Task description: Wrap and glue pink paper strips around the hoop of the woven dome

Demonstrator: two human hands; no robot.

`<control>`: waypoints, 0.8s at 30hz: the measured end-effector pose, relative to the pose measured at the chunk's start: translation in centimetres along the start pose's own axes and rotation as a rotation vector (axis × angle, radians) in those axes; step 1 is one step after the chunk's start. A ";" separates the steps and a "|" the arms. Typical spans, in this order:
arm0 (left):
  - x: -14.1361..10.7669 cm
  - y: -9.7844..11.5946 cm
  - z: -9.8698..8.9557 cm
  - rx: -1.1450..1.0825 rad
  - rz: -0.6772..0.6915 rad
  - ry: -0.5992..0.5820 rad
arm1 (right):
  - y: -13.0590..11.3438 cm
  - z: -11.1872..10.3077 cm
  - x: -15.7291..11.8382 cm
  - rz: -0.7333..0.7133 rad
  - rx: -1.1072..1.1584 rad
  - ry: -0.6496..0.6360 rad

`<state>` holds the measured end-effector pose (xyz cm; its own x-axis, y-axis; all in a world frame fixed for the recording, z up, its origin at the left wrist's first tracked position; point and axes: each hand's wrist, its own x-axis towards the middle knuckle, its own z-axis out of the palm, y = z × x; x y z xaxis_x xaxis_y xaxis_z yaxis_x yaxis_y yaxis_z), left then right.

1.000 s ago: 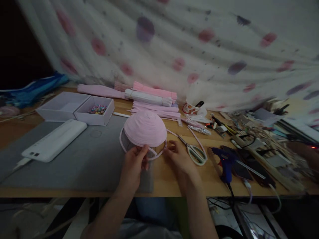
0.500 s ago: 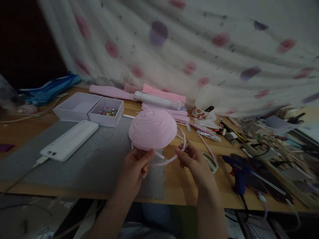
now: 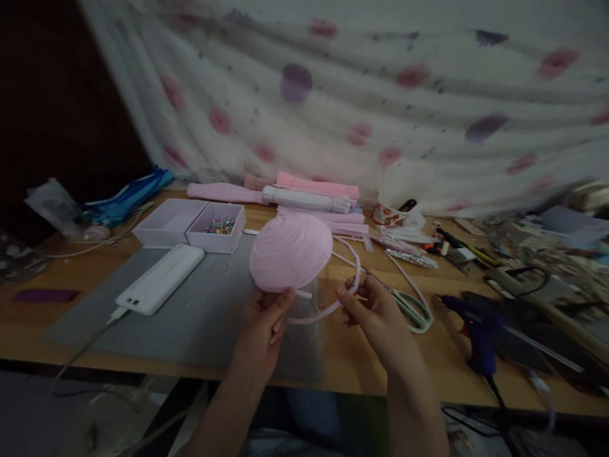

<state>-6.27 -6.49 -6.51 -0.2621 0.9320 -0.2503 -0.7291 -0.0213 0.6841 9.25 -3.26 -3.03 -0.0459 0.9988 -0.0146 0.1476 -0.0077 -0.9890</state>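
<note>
My left hand (image 3: 264,324) pinches the lower rim of a pale pink dome (image 3: 291,251), wound from coiled strip with ridges showing around it. A short strip end sticks out beside the left thumb. From beneath the dome a long pink chenille stem (image 3: 318,315) curves round to the right. My right hand (image 3: 368,303) is closed on this stem between thumb and fingers, a little apart from the dome. A thin wire-like tip shows by the right fingers; what it belongs to is unclear. Scissors (image 3: 412,311) with pale green handles lie just beyond the right hand.
Bundles of chenille stems (image 3: 307,198) lie at the back. At left are a white box of small beads (image 3: 219,226), a white power bank (image 3: 160,279) with cable and a grey mat (image 3: 190,343). A blue glue gun (image 3: 480,330) and clutter lie right, near a paper cup (image 3: 387,212).
The dome has tilted, its top turning toward the upper right. Both hands keep their holds. The view has shifted, bringing more of the table's left side into sight.
</note>
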 end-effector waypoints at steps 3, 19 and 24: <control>-0.1 -0.1 0.2 0.016 0.020 0.006 | 0.7 -0.4 0.0 -0.024 -0.030 0.004; -2.4 -5.2 1.3 0.491 0.165 0.219 | 5.7 -1.5 -2.1 0.046 -0.165 -0.019; -2.2 -4.4 0.4 0.644 0.210 0.269 | 6.3 -1.6 -1.8 -0.038 -0.358 0.015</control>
<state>-2.24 -8.27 -8.72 -0.5622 0.8089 -0.1721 -0.1512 0.1040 0.9830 11.82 -5.06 -8.97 -0.0441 0.9987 0.0261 0.4826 0.0441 -0.8747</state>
